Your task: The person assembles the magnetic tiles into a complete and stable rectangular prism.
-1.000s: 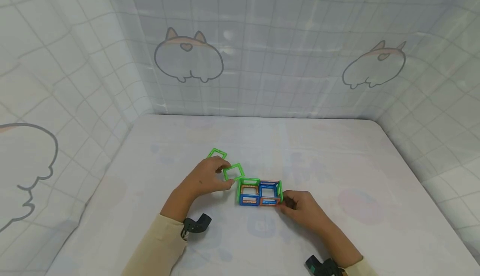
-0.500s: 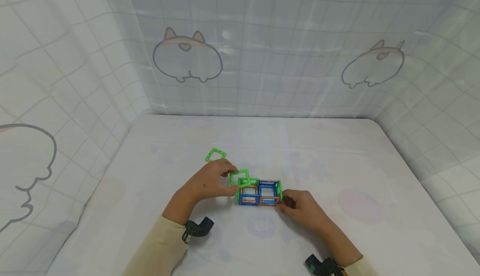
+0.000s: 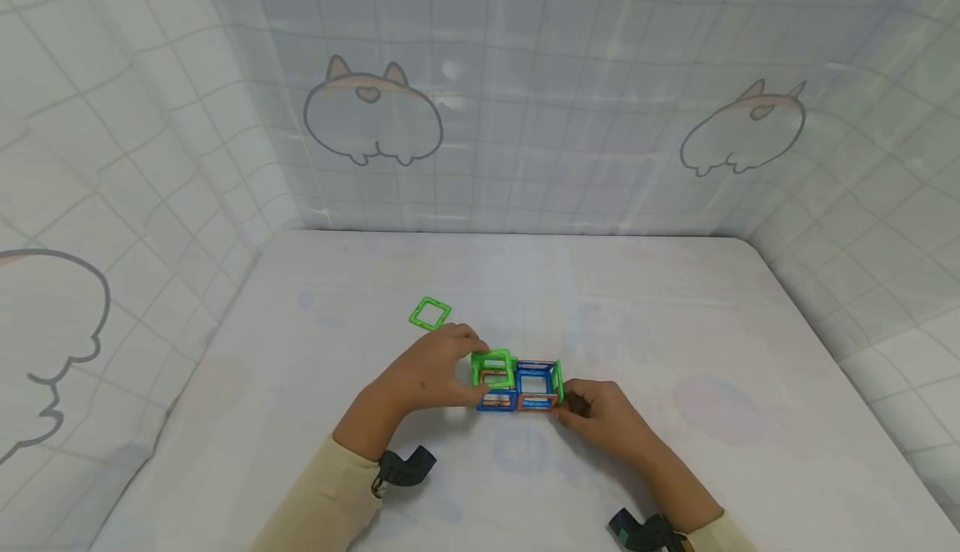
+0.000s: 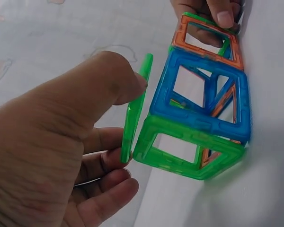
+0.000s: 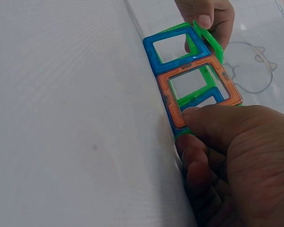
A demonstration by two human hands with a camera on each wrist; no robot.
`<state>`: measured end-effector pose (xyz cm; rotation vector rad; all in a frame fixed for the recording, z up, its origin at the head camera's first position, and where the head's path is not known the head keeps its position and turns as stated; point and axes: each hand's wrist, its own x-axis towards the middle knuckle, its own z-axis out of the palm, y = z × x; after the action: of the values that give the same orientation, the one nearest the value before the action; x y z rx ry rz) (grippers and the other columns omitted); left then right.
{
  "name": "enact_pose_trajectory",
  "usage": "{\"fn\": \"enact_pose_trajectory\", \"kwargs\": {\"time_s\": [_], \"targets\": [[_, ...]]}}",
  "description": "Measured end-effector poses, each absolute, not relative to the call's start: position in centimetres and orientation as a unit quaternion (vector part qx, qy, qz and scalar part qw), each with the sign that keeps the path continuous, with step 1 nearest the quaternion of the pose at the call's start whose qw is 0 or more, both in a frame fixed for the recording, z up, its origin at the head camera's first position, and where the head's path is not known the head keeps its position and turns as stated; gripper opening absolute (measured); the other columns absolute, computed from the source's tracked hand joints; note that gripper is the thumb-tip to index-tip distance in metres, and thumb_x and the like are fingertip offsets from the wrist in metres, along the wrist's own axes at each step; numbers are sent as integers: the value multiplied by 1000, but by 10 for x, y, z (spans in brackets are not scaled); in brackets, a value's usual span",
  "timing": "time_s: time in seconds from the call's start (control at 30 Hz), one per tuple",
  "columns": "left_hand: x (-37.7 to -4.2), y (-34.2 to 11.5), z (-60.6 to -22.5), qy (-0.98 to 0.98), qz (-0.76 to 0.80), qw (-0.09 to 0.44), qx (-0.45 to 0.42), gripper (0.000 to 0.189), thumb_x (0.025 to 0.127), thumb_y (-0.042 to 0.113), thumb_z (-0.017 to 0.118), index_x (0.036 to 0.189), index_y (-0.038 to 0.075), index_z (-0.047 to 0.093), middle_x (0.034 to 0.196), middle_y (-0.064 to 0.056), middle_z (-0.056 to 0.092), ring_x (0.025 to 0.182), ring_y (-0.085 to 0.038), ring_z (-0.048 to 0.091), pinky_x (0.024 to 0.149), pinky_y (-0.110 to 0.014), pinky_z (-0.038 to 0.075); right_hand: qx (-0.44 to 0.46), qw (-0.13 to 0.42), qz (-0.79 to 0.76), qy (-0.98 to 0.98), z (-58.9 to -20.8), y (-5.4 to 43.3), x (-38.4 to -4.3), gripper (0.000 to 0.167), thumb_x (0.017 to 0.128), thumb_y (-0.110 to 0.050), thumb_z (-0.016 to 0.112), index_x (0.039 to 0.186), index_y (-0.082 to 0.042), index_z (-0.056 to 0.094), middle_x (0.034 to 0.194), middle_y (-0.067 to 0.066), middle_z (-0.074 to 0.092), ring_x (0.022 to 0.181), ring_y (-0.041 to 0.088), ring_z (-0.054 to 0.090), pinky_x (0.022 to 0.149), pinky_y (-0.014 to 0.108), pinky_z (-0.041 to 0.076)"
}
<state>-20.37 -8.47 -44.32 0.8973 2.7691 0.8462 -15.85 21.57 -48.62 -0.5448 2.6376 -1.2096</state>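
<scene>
My left hand pinches a green square magnetic tile between thumb and fingers. In the left wrist view this tile stands on edge, close beside the open top of a low two-cell box of magnetic tiles. The box shows blue and orange sides, with green at both ends. At its right end, my right hand grips the box, thumb on the orange tile and fingers curled under the end. The head view has the held tile overlapping the left cell.
A loose green square tile lies flat on the white-covered table, behind the left hand. Black wrist cameras sit on both wrists. A grid-patterned curtain rises behind the table and along both sides.
My left hand has moved right and slightly toward me, bringing the green tile from the box's back left corner to over its left cell. The right hand stays in place at the right end.
</scene>
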Motion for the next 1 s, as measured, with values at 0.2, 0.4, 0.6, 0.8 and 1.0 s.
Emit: {"fn": "enact_pose_trajectory", "kwargs": {"time_s": [0.2,0.4,0.6,0.8,1.0], "targets": [[-201,-82,-442,913,254,45,315,52,77,43,79,120,15,72,119,2,63,114,-14,56,97,-35,54,-184,96,-409,889,-487,216,-159,10,88,-16,77,96,-16,71,76,-11,65,67,6,57,56,23,53],[-202,-81,-443,906,241,29,346,52,78,43,79,120,14,72,118,3,61,110,-12,54,94,-32,54,-184,93,-406,891,-488,216,-159,11,88,-16,77,97,-16,71,76,-11,64,67,6,56,55,23,52],[-202,-81,-444,895,259,10,363,39,83,35,75,117,14,74,112,5,63,104,-9,54,91,-29,54,-186,87,-405,891,-488,216,-159,10,87,-15,77,95,-16,71,75,-11,64,66,6,56,55,23,52],[-201,-82,-443,885,291,-10,363,34,85,29,71,115,14,74,108,3,66,102,-9,57,89,-32,56,-189,85,-400,893,-490,216,-159,9,87,-14,77,94,-17,71,75,-12,64,66,6,55,55,23,52],[-205,-86,-449,882,315,-19,350,30,84,28,72,111,16,72,111,10,64,108,-8,58,93,-33,55,-185,89,-400,893,-490,215,-158,11,87,-13,77,96,-16,72,77,-12,65,67,6,56,57,23,53]]}}
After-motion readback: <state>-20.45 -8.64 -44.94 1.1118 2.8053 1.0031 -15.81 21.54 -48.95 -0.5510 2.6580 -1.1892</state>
